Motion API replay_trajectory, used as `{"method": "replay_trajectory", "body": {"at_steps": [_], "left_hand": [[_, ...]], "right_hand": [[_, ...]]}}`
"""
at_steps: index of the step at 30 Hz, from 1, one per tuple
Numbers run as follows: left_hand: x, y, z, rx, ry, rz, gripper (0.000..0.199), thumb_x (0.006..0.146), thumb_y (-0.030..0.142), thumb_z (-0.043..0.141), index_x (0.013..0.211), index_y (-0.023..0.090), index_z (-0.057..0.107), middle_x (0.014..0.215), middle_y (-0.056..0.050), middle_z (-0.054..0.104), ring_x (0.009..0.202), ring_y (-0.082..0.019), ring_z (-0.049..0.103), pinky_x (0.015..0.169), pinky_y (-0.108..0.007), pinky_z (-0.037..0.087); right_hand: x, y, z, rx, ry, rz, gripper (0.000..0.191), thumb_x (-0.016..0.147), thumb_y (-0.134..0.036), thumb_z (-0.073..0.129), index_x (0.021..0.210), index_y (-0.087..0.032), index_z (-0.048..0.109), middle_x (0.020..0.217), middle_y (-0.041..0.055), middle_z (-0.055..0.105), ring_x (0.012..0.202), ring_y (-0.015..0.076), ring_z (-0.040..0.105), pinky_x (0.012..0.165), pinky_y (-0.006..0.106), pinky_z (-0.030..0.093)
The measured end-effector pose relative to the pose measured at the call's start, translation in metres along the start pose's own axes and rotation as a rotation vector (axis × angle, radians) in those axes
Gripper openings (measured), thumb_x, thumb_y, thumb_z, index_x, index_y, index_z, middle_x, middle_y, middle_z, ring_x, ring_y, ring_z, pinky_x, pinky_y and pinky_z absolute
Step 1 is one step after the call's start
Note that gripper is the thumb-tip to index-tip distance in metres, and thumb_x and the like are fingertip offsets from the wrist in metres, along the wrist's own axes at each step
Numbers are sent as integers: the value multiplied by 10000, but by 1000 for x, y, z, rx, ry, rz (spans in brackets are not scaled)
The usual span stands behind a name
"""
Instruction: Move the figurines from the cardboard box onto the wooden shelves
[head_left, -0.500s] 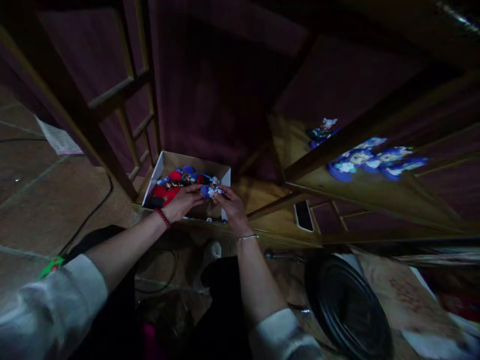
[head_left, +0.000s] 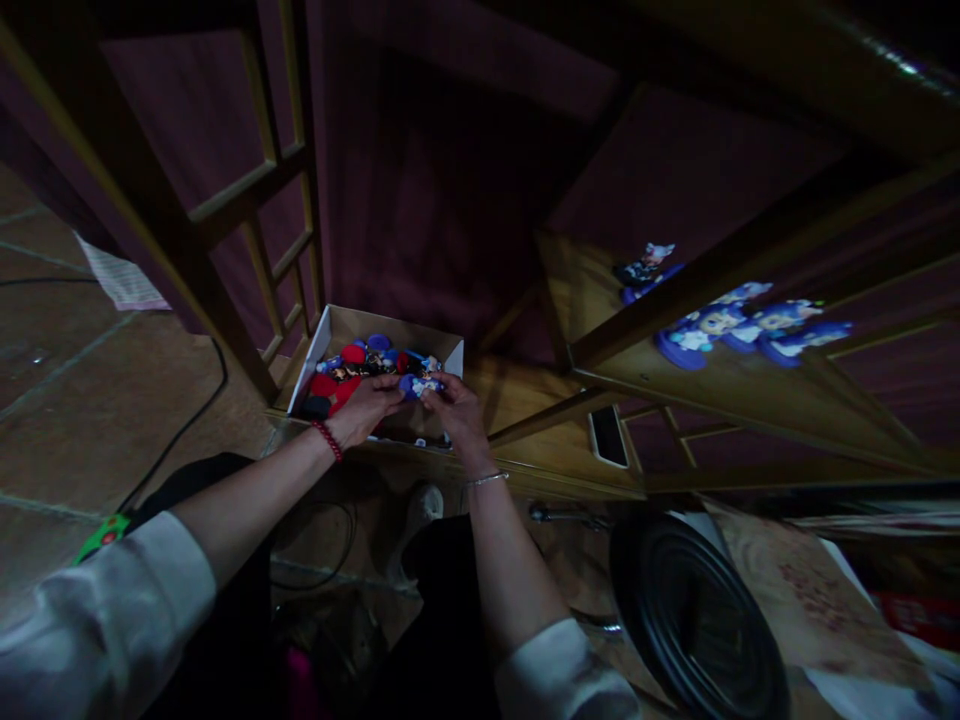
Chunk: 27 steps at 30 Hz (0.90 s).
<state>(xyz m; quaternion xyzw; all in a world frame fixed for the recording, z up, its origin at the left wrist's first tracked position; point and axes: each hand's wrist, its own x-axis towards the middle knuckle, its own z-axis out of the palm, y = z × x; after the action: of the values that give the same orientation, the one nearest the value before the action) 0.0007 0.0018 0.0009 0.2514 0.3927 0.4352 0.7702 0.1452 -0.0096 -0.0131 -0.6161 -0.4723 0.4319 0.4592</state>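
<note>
Between my two hands is a small figurine [head_left: 421, 387] with a round blue base, held over a white cardboard box [head_left: 302, 378]. My left hand [head_left: 373, 405], with a red bead bracelet at the wrist, grips the base end with its fingertips. The fingers of my right hand [head_left: 455, 408] are closed on the figurine's other end; a thin bangle circles that wrist. Inside the box lie several more figurines [head_left: 349, 371] with red and blue bases, partly covered by my left hand.
On a wooden shelf [head_left: 637, 372] at the right lie several blue-based figurines [head_left: 709, 325]. A phone [head_left: 608, 436] rests on the lower ledge. Slatted cabinet framing [head_left: 255, 190] rises at the left. A round black object [head_left: 697, 620] stands at the lower right. A cable [head_left: 202, 410] crosses the tiled floor.
Both hands still hold the figurine above the box, with only a slight shift of my right hand to the left. The camera view has moved a little and become sharper.
</note>
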Motion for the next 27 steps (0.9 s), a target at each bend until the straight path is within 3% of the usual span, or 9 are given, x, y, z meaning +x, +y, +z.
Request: {"method": "replay_trajectory", "body": {"at_steps": [11,27], "left_hand": [[1,-3,2,-5,92,-36,124,675,-16,588,643,104,591,657,-23,619,645,-109,594,747,-296,505],[6,-14,4,98,38,-52,103,645,18,578,696,95,625,695,-56,645,653,-127,599,712,-270,494]], "right_hand": [[3,5,0,-240,-26,-130,253,692,-244,569,945,-240,572,906,-14,642,755,123,599,735,262,483],[-2,-8,-3,-596,-45,-149,304,709,-205,576,1008,-258,580,887,-2,640,740,136,587,739,286,472]]}}
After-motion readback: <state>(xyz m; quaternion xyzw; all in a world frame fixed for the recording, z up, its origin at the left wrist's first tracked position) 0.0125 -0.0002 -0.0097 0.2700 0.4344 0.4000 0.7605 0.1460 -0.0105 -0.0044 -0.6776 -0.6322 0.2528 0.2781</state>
